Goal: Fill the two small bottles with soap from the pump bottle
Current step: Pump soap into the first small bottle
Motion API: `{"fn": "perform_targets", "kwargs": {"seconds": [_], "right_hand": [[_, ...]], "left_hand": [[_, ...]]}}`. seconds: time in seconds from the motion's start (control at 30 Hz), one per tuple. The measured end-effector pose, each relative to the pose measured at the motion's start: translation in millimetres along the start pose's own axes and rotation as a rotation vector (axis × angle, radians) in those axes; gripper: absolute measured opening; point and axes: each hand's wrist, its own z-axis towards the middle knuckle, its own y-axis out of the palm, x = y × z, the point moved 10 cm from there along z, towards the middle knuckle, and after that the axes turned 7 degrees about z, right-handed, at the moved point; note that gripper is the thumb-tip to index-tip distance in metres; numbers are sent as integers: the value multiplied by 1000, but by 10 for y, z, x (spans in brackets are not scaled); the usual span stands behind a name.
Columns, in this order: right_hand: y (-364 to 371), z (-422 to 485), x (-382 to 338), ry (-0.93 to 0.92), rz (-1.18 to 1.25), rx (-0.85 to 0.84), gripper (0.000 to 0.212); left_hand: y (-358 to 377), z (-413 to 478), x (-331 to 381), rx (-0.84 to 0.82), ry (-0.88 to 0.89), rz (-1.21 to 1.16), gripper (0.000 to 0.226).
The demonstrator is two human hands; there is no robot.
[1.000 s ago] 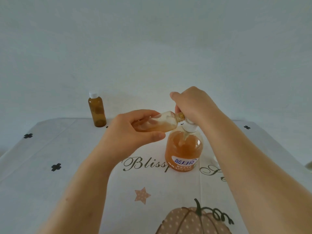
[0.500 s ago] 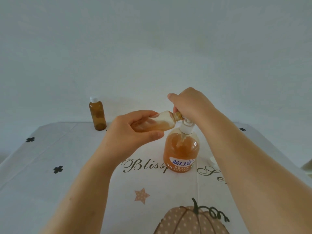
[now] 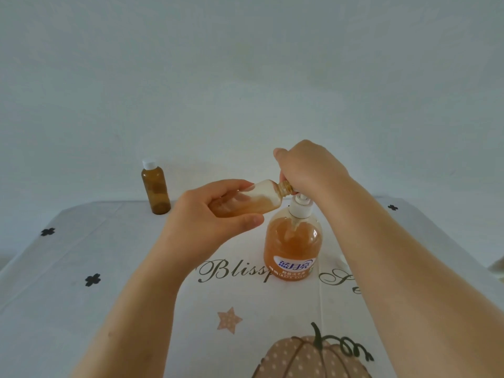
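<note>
My left hand grips a small amber bottle, uncapped and lying almost sideways, its open neck pointing right under my right hand. Pale soap shows inside it. My right hand sits curled over the pump head of the orange soap pump bottle, which stands on the table; the pump head itself is hidden, only its white collar shows. A second small amber bottle with a white cap stands upright at the back left of the table.
The table wears a white cloth printed with black clovers, a star, a pumpkin and script lettering. A plain pale wall rises behind it. Something small and pale lies at the right edge, mostly cut off.
My right hand has risen a little and the pump's white collar and stem show more beneath it. The left hand keeps the small bottle at the nozzle.
</note>
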Motion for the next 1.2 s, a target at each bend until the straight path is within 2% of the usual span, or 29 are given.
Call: {"fn": "perform_targets", "kwargs": {"seconds": [0.23,0.4,0.63,0.87,1.2], "right_hand": [[87,-42,74,-20,36,10,39],[89,40,118,40,23,4,46],[94,23,104,34,12,-9,48],[-25,-1,-11,30,-17,-15,47],[17,19,-11,-13,-30,-27,46]], "left_hand": [[28,47,-85,-25,-22,34,40],[35,46,-85,-31,-23,51,40],[23,22,-52,-31,-19,33,39],[-21,-11,24,36,15,-5,41],[-11,-3,0,18,-4,27,43]]}}
